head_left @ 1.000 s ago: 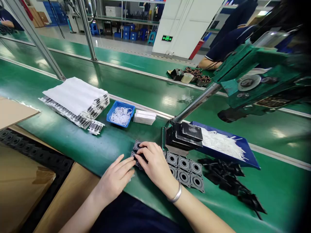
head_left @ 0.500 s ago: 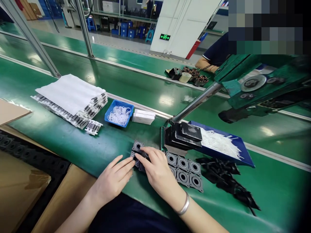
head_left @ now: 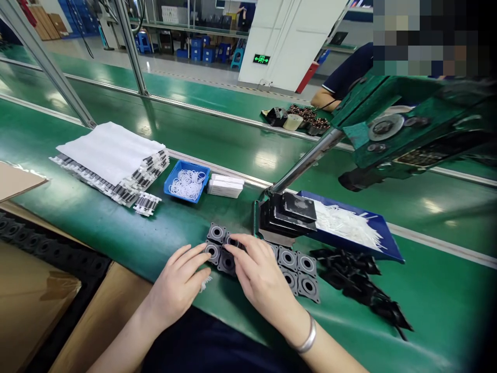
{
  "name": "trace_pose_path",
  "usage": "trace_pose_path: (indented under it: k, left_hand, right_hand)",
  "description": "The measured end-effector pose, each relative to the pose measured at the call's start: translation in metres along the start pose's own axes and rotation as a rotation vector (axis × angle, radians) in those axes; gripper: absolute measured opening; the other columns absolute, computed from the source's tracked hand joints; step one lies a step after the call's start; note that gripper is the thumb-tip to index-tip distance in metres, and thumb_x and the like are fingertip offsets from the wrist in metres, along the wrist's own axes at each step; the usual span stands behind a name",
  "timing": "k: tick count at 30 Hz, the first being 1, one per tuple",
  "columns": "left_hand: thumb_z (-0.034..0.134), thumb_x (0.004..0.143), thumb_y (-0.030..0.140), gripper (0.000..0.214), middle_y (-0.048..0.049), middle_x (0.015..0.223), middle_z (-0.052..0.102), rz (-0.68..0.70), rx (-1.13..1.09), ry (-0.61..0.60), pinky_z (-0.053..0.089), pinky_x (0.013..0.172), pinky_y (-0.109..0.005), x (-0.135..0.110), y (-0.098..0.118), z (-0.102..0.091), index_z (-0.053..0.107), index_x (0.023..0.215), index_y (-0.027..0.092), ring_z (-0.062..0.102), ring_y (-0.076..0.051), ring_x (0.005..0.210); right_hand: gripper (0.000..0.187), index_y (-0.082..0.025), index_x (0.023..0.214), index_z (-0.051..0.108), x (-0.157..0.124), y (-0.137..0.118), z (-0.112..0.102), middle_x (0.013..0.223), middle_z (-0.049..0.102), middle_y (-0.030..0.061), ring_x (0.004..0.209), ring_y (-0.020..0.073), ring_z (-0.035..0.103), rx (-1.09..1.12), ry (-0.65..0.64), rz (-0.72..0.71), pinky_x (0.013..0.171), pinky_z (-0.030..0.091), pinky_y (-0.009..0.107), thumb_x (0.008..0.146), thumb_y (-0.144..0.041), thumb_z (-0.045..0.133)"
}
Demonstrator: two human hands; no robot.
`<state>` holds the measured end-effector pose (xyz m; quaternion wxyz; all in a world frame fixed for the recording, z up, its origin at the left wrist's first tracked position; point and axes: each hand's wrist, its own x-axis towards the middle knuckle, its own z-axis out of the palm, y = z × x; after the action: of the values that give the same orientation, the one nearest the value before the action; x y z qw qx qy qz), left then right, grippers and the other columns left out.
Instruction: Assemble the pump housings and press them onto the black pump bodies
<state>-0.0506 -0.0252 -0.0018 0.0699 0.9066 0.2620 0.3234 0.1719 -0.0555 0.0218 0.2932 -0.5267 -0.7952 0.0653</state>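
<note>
Black square plates with round centre holes lie in two rows on the green bench, several with a pale ring around the hole. My left hand rests at the left end of the rows, its fingertips against a lower plate. A small bunch of white rings pokes out below its curled fingers. My right hand is over the middle of the rows, thumb and forefinger close together on an upper plate. Whatever is between those fingertips is too small to make out. This hand covers some plates.
A blue tray of white rings stands beside white boxes. The green press overhangs the right side, near a blue bin of white strips. Black parts lie at right; a covered stack at left. A co-worker's arm shows beyond.
My right hand's fingertips have shifted from the left-end plates to one further right. My left hand has drawn back slightly, and the white bunch beneath it has come into view.
</note>
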Motion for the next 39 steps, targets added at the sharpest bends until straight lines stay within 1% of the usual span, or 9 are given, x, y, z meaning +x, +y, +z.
trace_pose_path:
  k: [4,7,15,18,21,24,26,30,39]
  left_hand:
    - [0.048,0.091,0.002,0.029,-0.0094,0.100,0.071,-0.191,-0.226,0.069,0.058,0.083,-0.027,0.007,0.011,-0.001,0.066,0.111,0.015,0.069,-0.017,0.094]
    - [0.050,0.091,0.004,0.027,-0.0061,0.092,0.073,-0.229,-0.310,0.080,0.058,0.079,-0.023,0.012,0.017,0.003,0.066,0.109,0.016,0.071,-0.015,0.086]
    - [0.053,0.089,0.005,0.029,-0.0030,0.091,0.076,-0.359,-0.327,0.093,0.059,0.075,-0.023,0.011,0.016,0.005,0.069,0.106,0.021,0.073,-0.015,0.083]
    - [0.049,0.090,0.002,0.031,-0.0057,0.100,0.077,-0.247,-0.210,0.103,0.058,0.087,-0.029,0.008,0.012,0.007,0.068,0.109,0.019,0.073,-0.017,0.094]
    - [0.047,0.094,0.005,0.026,-0.0099,0.114,0.074,0.011,-0.080,0.039,0.051,0.103,-0.041,0.008,0.012,0.013,0.067,0.107,0.016,0.067,-0.021,0.113]
    - [0.045,0.098,0.009,0.024,-0.0120,0.118,0.073,0.165,0.008,-0.030,0.049,0.106,-0.045,0.010,0.015,0.019,0.067,0.105,0.012,0.064,-0.024,0.118]
    - [0.043,0.099,0.008,0.026,-0.0130,0.118,0.073,0.190,0.042,-0.045,0.049,0.106,-0.046,0.011,0.016,0.022,0.068,0.106,0.010,0.063,-0.024,0.120]
    - [0.045,0.098,0.007,0.024,-0.0145,0.122,0.071,0.223,0.068,-0.074,0.047,0.108,-0.048,0.010,0.016,0.023,0.068,0.106,0.008,0.059,-0.027,0.126]
    - [0.044,0.097,0.005,0.025,-0.0144,0.124,0.070,0.226,0.100,-0.072,0.045,0.110,-0.049,0.013,0.015,0.024,0.067,0.107,0.009,0.058,-0.027,0.127]
  right_hand:
    - [0.011,-0.023,0.106,0.063,-0.001,-0.004,-0.007,0.125,0.058,0.0111,0.119,0.0248,0.055,0.320,-0.080,0.074,0.099,0.049,0.043,0.095,-0.025,0.060]
    - [0.004,-0.023,0.093,0.063,-0.002,-0.005,-0.006,0.122,0.059,0.0087,0.117,0.0219,0.057,0.504,-0.119,0.138,0.099,0.049,0.039,0.095,-0.026,0.061]
    - [0.011,-0.021,0.085,0.064,-0.006,0.009,-0.005,0.115,0.061,0.0089,0.112,0.0232,0.058,0.436,-0.021,0.238,0.096,0.048,0.041,0.095,-0.024,0.060]
    - [0.010,-0.021,0.085,0.064,-0.007,0.014,0.000,0.115,0.062,0.0098,0.113,0.0267,0.056,0.257,0.003,0.215,0.099,0.043,0.049,0.094,-0.021,0.060]
    - [0.007,-0.020,0.087,0.063,-0.007,0.015,0.007,0.116,0.061,0.0097,0.115,0.0275,0.054,0.142,0.012,0.169,0.099,0.041,0.050,0.093,-0.018,0.060]
    - [0.007,-0.020,0.088,0.061,-0.005,0.015,0.010,0.115,0.061,0.0099,0.115,0.0272,0.053,0.078,0.046,0.149,0.099,0.042,0.049,0.094,-0.019,0.059]
    - [0.005,-0.019,0.094,0.061,-0.006,0.014,0.010,0.116,0.061,0.0106,0.115,0.0267,0.053,0.051,0.063,0.140,0.099,0.042,0.048,0.096,-0.019,0.057]
    - [0.024,-0.019,0.114,0.062,-0.013,0.014,0.005,0.124,0.060,0.0122,0.120,0.0266,0.051,-0.003,0.049,0.068,0.102,0.041,0.049,0.097,-0.009,0.048]
    - [0.037,-0.019,0.124,0.060,-0.023,0.018,-0.004,0.129,0.060,0.0135,0.125,0.0281,0.050,-0.044,0.043,0.002,0.103,0.041,0.053,0.094,-0.003,0.043]
